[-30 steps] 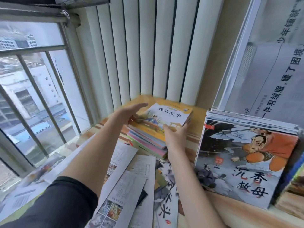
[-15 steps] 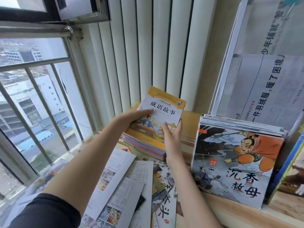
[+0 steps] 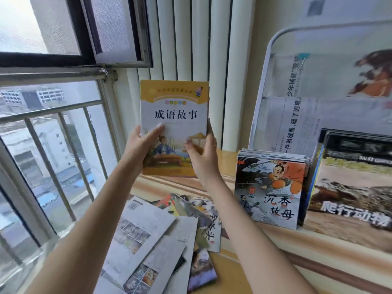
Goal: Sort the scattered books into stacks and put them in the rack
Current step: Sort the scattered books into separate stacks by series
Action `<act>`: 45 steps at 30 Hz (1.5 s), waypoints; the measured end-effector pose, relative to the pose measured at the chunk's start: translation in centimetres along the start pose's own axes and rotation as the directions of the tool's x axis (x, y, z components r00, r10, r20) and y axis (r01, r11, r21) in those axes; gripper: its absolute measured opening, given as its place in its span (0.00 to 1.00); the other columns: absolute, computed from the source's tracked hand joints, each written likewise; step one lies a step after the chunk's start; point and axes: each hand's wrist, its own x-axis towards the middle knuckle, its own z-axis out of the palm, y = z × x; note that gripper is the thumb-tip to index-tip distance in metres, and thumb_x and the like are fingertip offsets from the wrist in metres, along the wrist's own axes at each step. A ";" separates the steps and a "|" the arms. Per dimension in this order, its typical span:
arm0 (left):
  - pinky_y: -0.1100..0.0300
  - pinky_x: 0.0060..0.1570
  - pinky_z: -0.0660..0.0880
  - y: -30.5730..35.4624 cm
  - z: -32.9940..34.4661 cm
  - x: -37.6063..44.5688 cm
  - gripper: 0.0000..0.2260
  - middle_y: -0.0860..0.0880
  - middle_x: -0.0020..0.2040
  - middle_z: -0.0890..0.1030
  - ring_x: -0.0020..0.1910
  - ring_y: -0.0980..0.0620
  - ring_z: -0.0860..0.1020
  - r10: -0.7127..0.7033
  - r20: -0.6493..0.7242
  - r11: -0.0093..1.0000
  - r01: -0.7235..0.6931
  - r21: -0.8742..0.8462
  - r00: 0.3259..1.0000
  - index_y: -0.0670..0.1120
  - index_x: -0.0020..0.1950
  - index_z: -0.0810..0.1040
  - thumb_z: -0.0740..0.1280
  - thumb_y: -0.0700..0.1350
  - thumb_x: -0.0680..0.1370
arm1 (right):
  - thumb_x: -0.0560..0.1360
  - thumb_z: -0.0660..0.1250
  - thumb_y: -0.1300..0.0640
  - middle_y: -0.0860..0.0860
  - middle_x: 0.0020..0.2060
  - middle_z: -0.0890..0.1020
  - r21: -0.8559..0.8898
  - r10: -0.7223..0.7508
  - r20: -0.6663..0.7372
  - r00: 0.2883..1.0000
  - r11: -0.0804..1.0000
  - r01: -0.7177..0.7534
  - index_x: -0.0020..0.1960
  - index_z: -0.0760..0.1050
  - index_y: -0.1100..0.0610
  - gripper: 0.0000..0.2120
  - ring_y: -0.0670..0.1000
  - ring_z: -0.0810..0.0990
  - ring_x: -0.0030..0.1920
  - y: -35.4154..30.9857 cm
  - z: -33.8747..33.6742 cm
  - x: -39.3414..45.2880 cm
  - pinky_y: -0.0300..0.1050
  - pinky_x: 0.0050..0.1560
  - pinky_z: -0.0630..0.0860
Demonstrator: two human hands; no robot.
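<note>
Books [image 3: 173, 126] with a yellow cover are held upright in the air, gripped at the lower left edge by the left hand [image 3: 137, 149] and at the lower right by the right hand [image 3: 201, 153], fingers curled round both sides. Open wooden ledge [image 3: 220, 160] is seen beneath, between the blinds [image 3: 191, 39] and the standing picture books [image 3: 269, 187]. Scattered books [image 3: 148, 240] are spread below. A second ago the stack was lying flat on the ledge; now it is lifted clear.
</note>
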 end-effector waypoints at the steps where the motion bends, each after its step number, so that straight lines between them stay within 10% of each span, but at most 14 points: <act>1: 0.56 0.43 0.80 0.6 0.2 -0.8 0.29 0.45 0.53 0.82 0.47 0.48 0.83 0.023 0.002 1.000 -0.023 -0.013 1.000 0.45 0.64 0.72 0.74 0.55 0.68 | 0.75 0.67 0.49 0.53 0.60 0.70 -0.005 -0.019 -0.006 1.000 1.000 0.019 0.72 0.61 0.55 0.29 0.45 0.74 0.59 -0.9 -0.4 -0.4 0.28 0.54 0.72; 6: 0.55 0.46 0.81 3.0 2.5 -5.5 0.09 0.48 0.48 0.85 0.45 0.48 0.83 0.009 0.087 0.997 -0.003 -0.073 0.996 0.50 0.54 0.77 0.68 0.49 0.76 | 0.76 0.67 0.56 0.53 0.59 0.71 -0.050 -0.102 -0.043 0.994 0.994 0.100 0.72 0.62 0.56 0.27 0.35 0.77 0.52 -4.7 -3.7 -4.6 0.31 0.53 0.74; 10: 0.53 0.45 0.80 2.1 6.2 -9.9 0.14 0.44 0.46 0.85 0.40 0.46 0.83 -0.233 0.206 0.970 0.242 -0.018 0.950 0.45 0.52 0.81 0.70 0.54 0.73 | 0.76 0.66 0.54 0.49 0.59 0.73 -0.143 0.070 -0.136 0.988 0.986 -0.090 0.72 0.62 0.54 0.26 0.25 0.73 0.41 -5.4 -8.4 -9.4 0.21 0.39 0.67; 15: 0.55 0.47 0.80 -1.2 12.1 -16.6 0.23 0.47 0.45 0.86 0.42 0.48 0.84 -0.471 0.299 0.881 0.420 0.219 0.830 0.45 0.52 0.82 0.72 0.62 0.68 | 0.78 0.63 0.48 0.46 0.66 0.68 -0.193 0.370 -0.234 0.899 0.889 -0.416 0.76 0.54 0.54 0.31 0.47 0.69 0.63 -4.4 -16.2 -16.5 0.37 0.52 0.61; 24: 0.58 0.47 0.78 -5.0 23.4 -25.7 0.27 0.46 0.50 0.84 0.46 0.48 0.83 -0.614 0.377 0.789 0.557 0.260 0.694 0.43 0.57 0.79 0.71 0.62 0.68 | 0.77 0.64 0.47 0.53 0.61 0.74 -0.381 0.524 -0.361 0.772 0.672 -0.634 0.70 0.61 0.60 0.28 0.55 0.73 0.60 -3.3 -28.1 -22.9 0.44 0.50 0.68; 28: 0.53 0.57 0.73 -6.3 25.4 -27.0 0.29 0.41 0.56 0.78 0.56 0.43 0.76 -0.548 0.240 0.776 0.380 0.503 0.801 0.40 0.56 0.77 0.66 0.64 0.71 | 0.73 0.66 0.47 0.51 0.50 0.81 -0.386 0.519 -0.432 0.737 0.632 -0.672 0.57 0.72 0.56 0.17 0.51 0.78 0.47 -1.9 -30.0 -24.4 0.45 0.45 0.74; 32: 0.53 0.59 0.63 -6.6 25.8 -27.2 0.21 0.40 0.52 0.77 0.59 0.42 0.70 -0.295 0.291 0.667 -0.021 0.744 0.910 0.40 0.43 0.77 0.62 0.59 0.73 | 0.75 0.61 0.42 0.55 0.62 0.76 -0.558 0.564 -0.399 0.723 0.476 -0.680 0.72 0.60 0.59 0.31 0.56 0.75 0.58 -0.9 -30.1 -25.2 0.50 0.52 0.74; 36: 0.59 0.52 0.67 -6.8 25.6 -27.2 0.18 0.45 0.59 0.76 0.58 0.48 0.74 -0.374 0.445 0.863 0.130 0.489 0.814 0.42 0.64 0.69 0.64 0.50 0.78 | 0.80 0.53 0.43 0.47 0.76 0.39 -0.839 0.484 -0.270 0.832 0.305 -0.450 0.76 0.34 0.50 0.36 0.51 0.40 0.76 -2.0 -28.9 -24.2 0.68 0.70 0.46; 41: 0.59 0.54 0.68 -6.1 24.3 -27.5 0.17 0.43 0.60 0.78 0.61 0.46 0.75 -0.357 0.457 0.900 0.170 0.401 0.815 0.43 0.69 0.67 0.57 0.48 0.82 | 0.80 0.43 0.41 0.47 0.77 0.44 -0.935 0.586 -0.199 0.785 0.126 -0.331 0.77 0.44 0.47 0.27 0.47 0.41 0.76 -2.1 -26.1 -23.0 0.72 0.68 0.39; 45: 0.61 0.60 0.65 -5.6 18.8 -25.5 0.21 0.45 0.69 0.71 0.65 0.50 0.71 -0.252 0.302 0.868 0.077 0.490 0.919 0.42 0.74 0.63 0.57 0.48 0.82 | 0.81 0.49 0.44 0.48 0.76 0.55 -0.885 0.356 -0.121 0.927 0.384 -0.263 0.75 0.55 0.50 0.24 0.49 0.47 0.77 -2.9 -20.5 -21.1 0.68 0.70 0.38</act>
